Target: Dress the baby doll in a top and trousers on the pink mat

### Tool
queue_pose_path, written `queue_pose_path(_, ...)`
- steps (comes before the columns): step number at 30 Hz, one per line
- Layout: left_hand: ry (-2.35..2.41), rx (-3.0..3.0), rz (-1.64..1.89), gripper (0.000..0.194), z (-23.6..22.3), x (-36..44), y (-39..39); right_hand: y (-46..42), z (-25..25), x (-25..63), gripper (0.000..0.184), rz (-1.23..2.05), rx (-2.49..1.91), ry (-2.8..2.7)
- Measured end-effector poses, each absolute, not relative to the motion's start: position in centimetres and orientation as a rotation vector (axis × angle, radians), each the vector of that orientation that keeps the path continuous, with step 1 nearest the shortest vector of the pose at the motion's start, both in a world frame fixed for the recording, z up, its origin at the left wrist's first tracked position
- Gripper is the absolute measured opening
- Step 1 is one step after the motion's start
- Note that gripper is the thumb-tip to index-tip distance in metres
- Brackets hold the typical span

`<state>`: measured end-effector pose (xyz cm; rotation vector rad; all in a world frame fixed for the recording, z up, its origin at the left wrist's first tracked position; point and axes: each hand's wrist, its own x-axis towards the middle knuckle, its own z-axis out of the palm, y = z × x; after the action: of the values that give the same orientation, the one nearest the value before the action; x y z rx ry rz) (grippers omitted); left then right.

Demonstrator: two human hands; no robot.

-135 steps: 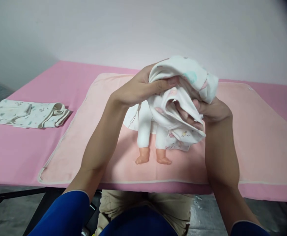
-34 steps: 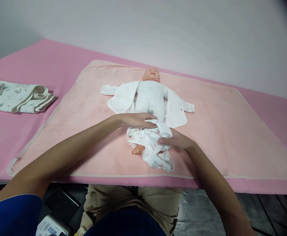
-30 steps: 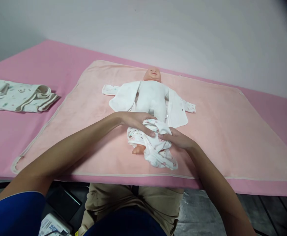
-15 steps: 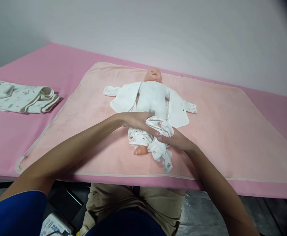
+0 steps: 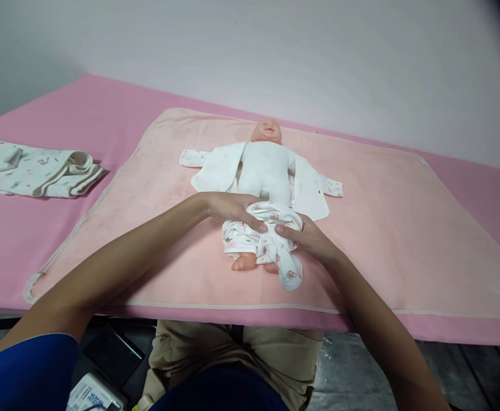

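A baby doll (image 5: 263, 165) lies on its back, head away from me, with a white jacket (image 5: 220, 167) spread open and its sleeves on the doll's arms. White printed baby pants (image 5: 271, 240) are bunched around the doll's legs, and both feet show below them. My left hand (image 5: 237, 208) grips the waistband from the left, thumb on top. From the other side my right hand (image 5: 312, 235) holds the same waistband, its thumb pointing inward. The fingers under the cloth are hidden. One pant leg hangs loose over the doll's foot on the right.
Under the doll a peach blanket (image 5: 382, 228) covers much of the pink table (image 5: 117, 108). Folded printed cloth (image 5: 31, 171) rests at the left. A pale wall (image 5: 275, 57) rises behind. Below the front edge are a dark flat object (image 5: 113, 354) and a white box (image 5: 93, 394).
My hands have drawn slightly apart, and the left has shifted left, widening the waistband. The loose pant leg has moved, and the doll's second foot now shows.
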<state>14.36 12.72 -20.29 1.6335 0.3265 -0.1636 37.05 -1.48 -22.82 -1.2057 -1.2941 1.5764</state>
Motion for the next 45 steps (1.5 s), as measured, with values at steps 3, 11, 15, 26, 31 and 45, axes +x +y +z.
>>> queue_pose_path(3, 0.26, 1.55, -0.141, 0.054, -20.9, 13.9, 13.4, -1.3, -23.0, 37.8, 0.062, 1.786, -1.142, -1.312)
queue_pose_path(11, 0.278, 1.547, -0.228, 0.048, -20.9, 14.0, 13.0, -1.1, -23.4, 38.5, 0.07, 1.919, -0.937, -1.379)
queue_pose_path(15, 0.191, 1.538, -0.218, 0.05, -21.0, 13.9, 13.1, -1.3, -23.3, 38.5, 0.059, 1.897, -0.98, -1.406)
queue_pose_path(26, 0.264, 1.516, -0.23, 0.053, -21.5, 13.8, 13.3, -1.5, -23.0, 38.1, 0.078, 1.988, -1.005, -1.459)
queue_pose_path(31, 0.199, 1.613, -0.301, 0.043, -20.7, 13.7, 13.0, -2.0, -23.1, 38.2, 0.062, 1.895, -1.013, -1.511)
queue_pose_path(45, 0.112, 1.57, -0.327, 0.051, -20.4, 13.6, 12.5, -2.0, -23.1, 38.4, 0.063, 1.95, -0.916, -1.617)
